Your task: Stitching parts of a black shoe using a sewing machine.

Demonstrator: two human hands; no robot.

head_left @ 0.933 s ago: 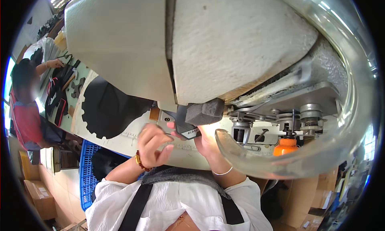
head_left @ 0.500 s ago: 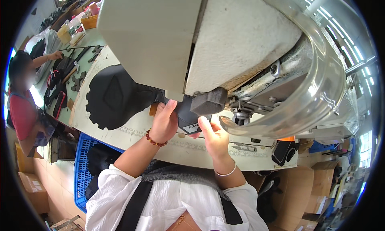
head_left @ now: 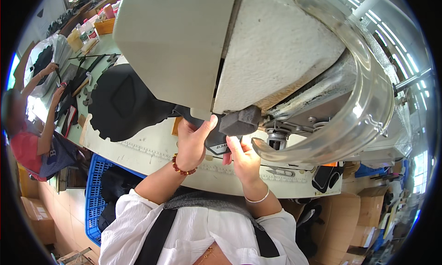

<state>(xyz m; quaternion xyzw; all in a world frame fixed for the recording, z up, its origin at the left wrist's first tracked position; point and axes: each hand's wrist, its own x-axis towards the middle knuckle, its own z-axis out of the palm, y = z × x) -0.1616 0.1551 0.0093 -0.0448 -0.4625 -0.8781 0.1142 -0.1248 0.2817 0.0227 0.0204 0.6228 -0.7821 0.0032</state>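
Both hands hold a black padded piece (head_left: pixel 126 104) under the head of a white sewing machine (head_left: pixel 276 48). Its broad left end is rounded with a notched edge, and a narrow neck leads to a pointed end with pale lettering. My left hand (head_left: pixel 192 144) grips the neck, thumb on top. At the pointed end, my right hand (head_left: pixel 245 160) pinches the edge between thumb and fingers. A dark grey foam block (head_left: pixel 240 121) sits just above the right fingertips. The machine head hides part of the neck, and the needle is not visible.
A curved clear plastic guard (head_left: pixel 357 122) arches beside the right hand. A ruler strip (head_left: pixel 138 151) and small thread snips (head_left: pixel 281 172) lie along the table's front. A blue basket (head_left: pixel 94 196) of black pieces stands at lower left. Another person (head_left: pixel 27 145) works at the left table.
The black piece has shifted left and slightly up, its rounded end turning a little. My left hand has moved slightly right along it. The other person now has both arms over the left table.
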